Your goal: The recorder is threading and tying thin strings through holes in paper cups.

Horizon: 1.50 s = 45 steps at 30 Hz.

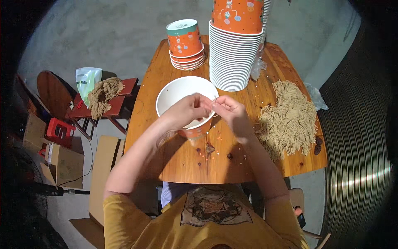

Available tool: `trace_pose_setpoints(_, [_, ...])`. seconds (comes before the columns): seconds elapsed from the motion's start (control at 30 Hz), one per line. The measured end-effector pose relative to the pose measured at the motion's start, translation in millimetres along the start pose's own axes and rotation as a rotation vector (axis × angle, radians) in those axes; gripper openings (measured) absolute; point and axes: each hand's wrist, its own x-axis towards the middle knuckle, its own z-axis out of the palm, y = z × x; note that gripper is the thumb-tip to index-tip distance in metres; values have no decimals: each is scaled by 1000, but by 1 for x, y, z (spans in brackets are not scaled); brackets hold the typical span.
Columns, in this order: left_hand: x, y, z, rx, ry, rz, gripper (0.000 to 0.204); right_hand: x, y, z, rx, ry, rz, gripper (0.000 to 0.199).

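A white-lined paper bucket [186, 89] with an orange printed outside stands upright in front of me, its mouth facing up and tilted slightly toward me. My left hand [191, 111] reaches over its mouth, fingers pinched together at the right side of the rim. Meeting it there, my right hand [230, 113] is closed too, thumb against forefinger just outside the rim. Whatever the fingertips hold is too small and covered to make out. A thin tan cord [168, 136] loops beside my left forearm at the bucket's side.
Behind the bucket rises a tall stack of nested paper buckets [232, 62]. A shorter upside-down stack [185, 41] with cord handles stands left of it. A heap of tan cords [290, 120] covers the table's right side. Tiny paper dots lie scattered on the wooden table [186, 168].
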Motion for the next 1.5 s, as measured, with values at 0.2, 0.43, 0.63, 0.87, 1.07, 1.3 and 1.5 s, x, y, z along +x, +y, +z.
trace_pose_setpoints(0.2, [5,-4,-2,-4,-88,-156,14,0,-10,1,46,-42,134,13])
trace_pose_setpoints(0.43, [5,-5,3,-235,-33,-112,10,-1,-57,-15,-202,-200,248,14])
trace_pose_setpoints(0.63, [11,-2,7,-362,-16,-33,11,16,-88,-19,-500,-529,85,12])
trace_pose_setpoints(0.87, [13,-1,9,-174,-107,-87,11,39,-88,-12,-623,-481,-22,11])
trace_pose_setpoints(1.07, [12,-2,3,-251,-282,-70,16,32,-60,-23,-730,-228,-248,12])
trace_pose_setpoints(1.3, [12,1,4,-407,-279,-149,13,-11,-10,-32,-550,41,-146,15])
trace_pose_setpoints(1.5, [14,-3,2,-473,-274,-213,13,-37,-13,-6,-319,85,71,10])
